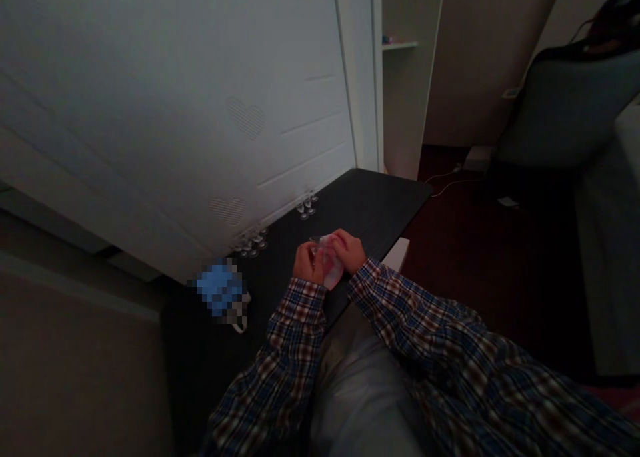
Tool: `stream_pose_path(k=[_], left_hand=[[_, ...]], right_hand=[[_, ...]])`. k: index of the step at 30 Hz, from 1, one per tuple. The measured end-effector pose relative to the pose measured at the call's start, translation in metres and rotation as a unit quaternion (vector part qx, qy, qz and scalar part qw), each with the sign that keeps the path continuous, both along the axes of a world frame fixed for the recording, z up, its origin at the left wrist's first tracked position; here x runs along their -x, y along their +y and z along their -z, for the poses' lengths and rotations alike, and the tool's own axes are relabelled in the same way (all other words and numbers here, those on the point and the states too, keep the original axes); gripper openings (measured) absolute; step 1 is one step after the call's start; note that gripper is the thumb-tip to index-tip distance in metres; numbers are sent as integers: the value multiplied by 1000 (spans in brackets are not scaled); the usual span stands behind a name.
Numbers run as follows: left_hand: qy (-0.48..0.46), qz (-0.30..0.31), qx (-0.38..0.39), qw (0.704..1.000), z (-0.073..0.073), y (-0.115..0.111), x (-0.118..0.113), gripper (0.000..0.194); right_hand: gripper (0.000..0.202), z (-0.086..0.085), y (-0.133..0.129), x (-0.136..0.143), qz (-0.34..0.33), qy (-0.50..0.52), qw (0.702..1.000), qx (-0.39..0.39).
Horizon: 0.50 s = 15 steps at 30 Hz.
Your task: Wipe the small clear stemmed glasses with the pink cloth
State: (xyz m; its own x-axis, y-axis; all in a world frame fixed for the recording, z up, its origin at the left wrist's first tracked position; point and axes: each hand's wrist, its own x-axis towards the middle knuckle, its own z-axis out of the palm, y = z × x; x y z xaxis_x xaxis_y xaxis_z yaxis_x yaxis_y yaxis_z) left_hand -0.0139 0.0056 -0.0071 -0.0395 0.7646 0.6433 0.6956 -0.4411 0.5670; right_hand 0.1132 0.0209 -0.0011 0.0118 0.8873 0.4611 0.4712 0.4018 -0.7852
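Left hand (309, 263) and right hand (353, 251) are held close together, in the head view, above the dark surface (377, 197). A clear glass (315, 241), mostly hidden by fingers, is grasped in the left; a pink-and-white cloth (333, 275) is pinched by the right against it, its lower end hung between the wrists. Beside the white panel (200, 63), 2 groups of small glasses are stood: a larger group (251, 241) and a smaller group (307, 205). A pixelated blue item (220, 289) is seen near the larger 1.
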Motion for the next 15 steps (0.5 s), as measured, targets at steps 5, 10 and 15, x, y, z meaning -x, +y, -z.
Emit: stream_pose_path(k=[5, 10, 15], left_hand=[[-45, -26, -2, 999, 4, 1, -1, 21], [-20, 5, -49, 999, 5, 3, 1, 24], [5, 11, -68, 998, 4, 5, 3, 30]], right_hand=[[23, 0, -1, 0, 4, -7, 1000, 3], [24, -1, 0, 0, 4, -9, 1000, 16], [25, -1, 0, 0, 3, -5, 1000, 14]])
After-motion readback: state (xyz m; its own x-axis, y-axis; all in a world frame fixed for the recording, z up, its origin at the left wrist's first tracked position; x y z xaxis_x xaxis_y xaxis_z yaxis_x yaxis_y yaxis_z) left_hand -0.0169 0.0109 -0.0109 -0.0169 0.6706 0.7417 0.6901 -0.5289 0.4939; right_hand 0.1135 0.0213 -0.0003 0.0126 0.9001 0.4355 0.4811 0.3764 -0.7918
